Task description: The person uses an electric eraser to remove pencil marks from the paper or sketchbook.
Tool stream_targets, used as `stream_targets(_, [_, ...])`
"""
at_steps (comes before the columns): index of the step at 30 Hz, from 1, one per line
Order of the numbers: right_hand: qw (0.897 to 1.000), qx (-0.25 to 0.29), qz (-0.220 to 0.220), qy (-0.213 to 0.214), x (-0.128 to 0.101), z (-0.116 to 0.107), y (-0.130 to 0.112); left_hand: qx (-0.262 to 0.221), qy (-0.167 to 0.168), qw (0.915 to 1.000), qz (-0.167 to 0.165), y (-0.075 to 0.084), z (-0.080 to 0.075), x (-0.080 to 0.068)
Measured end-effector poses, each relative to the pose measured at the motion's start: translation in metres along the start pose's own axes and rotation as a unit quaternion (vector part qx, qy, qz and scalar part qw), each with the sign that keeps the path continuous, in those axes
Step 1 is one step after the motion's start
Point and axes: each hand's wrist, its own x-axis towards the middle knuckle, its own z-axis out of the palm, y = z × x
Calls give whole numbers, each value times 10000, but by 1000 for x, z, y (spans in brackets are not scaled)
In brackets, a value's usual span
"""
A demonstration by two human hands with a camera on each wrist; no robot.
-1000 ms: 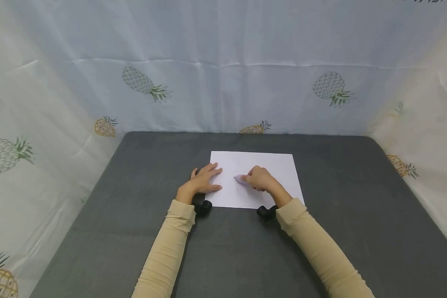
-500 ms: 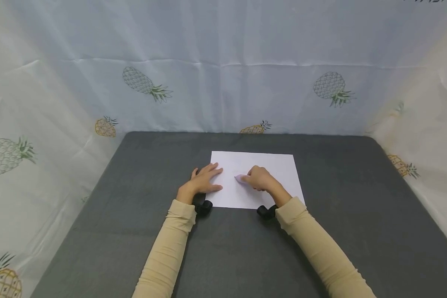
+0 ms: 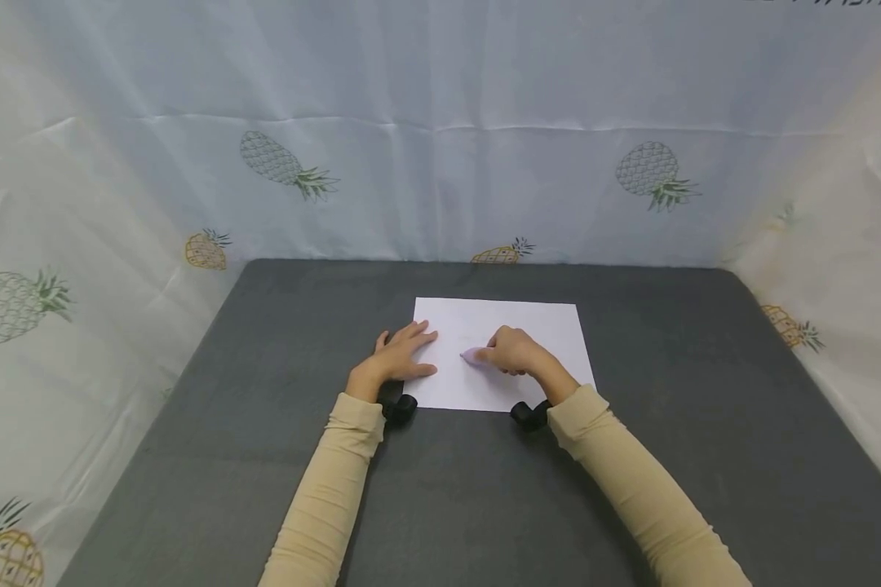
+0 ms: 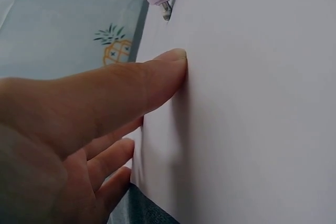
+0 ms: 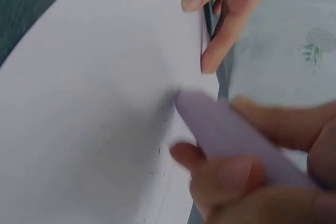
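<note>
A white sheet of paper (image 3: 502,352) lies flat on the dark grey worktop (image 3: 264,456), roughly at its centre, with its long edges running left to right as the head view shows it.

The right hand (image 3: 512,352) rests on the middle of the sheet and holds a lilac pen (image 3: 473,355). Its grip is clamped on the pen: the fingers and thumb (image 5: 220,174) are curled round the barrel. The pen's long axis runs from the hand toward the person's left and slightly away; the tip points left and down at the paper. In the left wrist view the pen's metal tip (image 4: 166,10) stands at the paper surface; whether it actually touches cannot be told. The right wrist view shows faint small marks on the paper (image 5: 160,150) close by the pen; that view is blurred around the barrel.

The left hand (image 3: 402,355) lies at the sheet's left edge, fingers straight and spread, grip apart and holding nothing. Its thumb tip (image 4: 173,61) presses flat on the paper; the other fingers (image 4: 113,158) lie along the edge of the sheet, partly over the worktop. The two hands are near each other but apart.

Both forearms wear beige sleeves (image 3: 330,489). A black wrist camera mount (image 3: 399,405) sits under each wrist. A pale cloth printed with pineapples (image 3: 286,167) encloses the worktop at the back and on both sides.
</note>
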Motion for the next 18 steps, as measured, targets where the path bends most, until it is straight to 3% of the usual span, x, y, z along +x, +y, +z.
stream_targets(3, [9999,-68,-34,130,0,-2,2,-5,-3,10000,-7,-2,0,0])
stream_targets(8, [9994,99,-140,-305,-1,-3,4,2,8,10000,-32,-2,0,1])
stream_targets(14, [9998,-64,-73,201,-1,-7,7,-63,10,10000,34,-1,1,2])
stream_targets(18, [9993,174,-206,-271,-3,-8,10,-32,5,10000,-10,-2,1,2])
